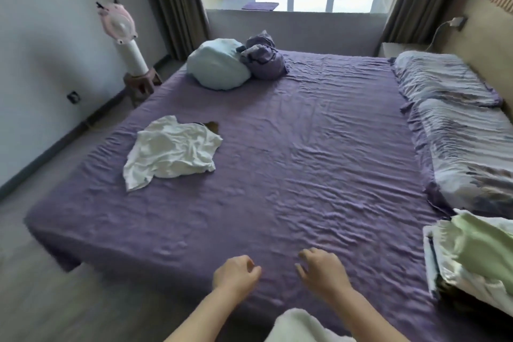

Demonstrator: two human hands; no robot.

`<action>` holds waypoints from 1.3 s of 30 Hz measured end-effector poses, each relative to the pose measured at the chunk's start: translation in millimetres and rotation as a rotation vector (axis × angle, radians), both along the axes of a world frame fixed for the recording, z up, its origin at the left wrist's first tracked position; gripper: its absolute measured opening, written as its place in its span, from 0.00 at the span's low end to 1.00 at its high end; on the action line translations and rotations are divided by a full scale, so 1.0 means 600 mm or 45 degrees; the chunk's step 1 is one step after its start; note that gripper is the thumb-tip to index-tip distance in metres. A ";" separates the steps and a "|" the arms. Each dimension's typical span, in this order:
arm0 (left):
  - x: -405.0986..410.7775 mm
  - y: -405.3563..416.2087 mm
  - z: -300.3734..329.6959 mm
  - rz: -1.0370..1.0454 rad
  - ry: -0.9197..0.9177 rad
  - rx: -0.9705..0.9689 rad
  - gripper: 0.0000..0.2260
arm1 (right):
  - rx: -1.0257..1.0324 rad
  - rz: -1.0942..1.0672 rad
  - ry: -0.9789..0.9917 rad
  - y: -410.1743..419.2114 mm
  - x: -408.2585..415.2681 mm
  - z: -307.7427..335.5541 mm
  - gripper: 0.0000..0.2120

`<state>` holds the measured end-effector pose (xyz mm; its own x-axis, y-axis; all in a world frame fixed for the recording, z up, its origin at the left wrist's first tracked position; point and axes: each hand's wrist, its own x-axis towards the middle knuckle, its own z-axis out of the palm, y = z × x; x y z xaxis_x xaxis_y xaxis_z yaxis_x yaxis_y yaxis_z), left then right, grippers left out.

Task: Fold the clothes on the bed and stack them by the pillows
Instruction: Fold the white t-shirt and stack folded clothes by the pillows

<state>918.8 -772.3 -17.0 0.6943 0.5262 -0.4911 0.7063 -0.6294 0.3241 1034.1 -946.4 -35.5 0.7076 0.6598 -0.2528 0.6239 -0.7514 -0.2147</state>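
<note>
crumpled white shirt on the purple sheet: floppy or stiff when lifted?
Likely floppy: the crumpled white cotton-like shirt lies in soft creases on the purple bedsheet. Probably light, since it looks thin. It would likely drape and unfold if lifted.

We saw the bed (291,175) covered in a matt purple cloth sheet, finely wrinkled all over. The white garment (172,151) was soft, creased cloth without sheen. The pillows (458,130) wore striped fabric, crinkled and dull. A pale blue cushion (218,64) looked smooth and matt beside a bundle of purple cloth (263,60). The folded stack (472,258) showed pale green and white fabric. The window ledge (305,1) was glossy and reflective, and the curtains (172,3) were heavy matt cloth.
</note>
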 end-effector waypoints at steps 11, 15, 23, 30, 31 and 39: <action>-0.351 0.234 -0.003 0.401 0.000 0.037 0.15 | 0.019 0.300 0.130 0.304 -0.292 -0.011 0.18; -0.394 0.300 -0.006 0.508 -0.020 0.045 0.15 | -0.013 0.369 0.148 0.383 -0.317 -0.002 0.18; -0.358 0.419 -0.035 0.484 0.056 -0.030 0.14 | -0.055 0.352 0.171 0.508 -0.258 -0.018 0.18; -0.255 0.600 -0.054 0.455 0.110 -0.045 0.17 | -0.142 0.285 0.252 0.668 -0.151 -0.044 0.13; -0.239 0.625 -0.053 0.457 0.112 -0.052 0.17 | -0.151 0.278 0.257 0.690 -0.133 -0.044 0.14; -0.139 0.780 -0.059 0.429 0.179 -0.082 0.16 | -0.200 0.256 0.237 0.828 -0.012 -0.035 0.12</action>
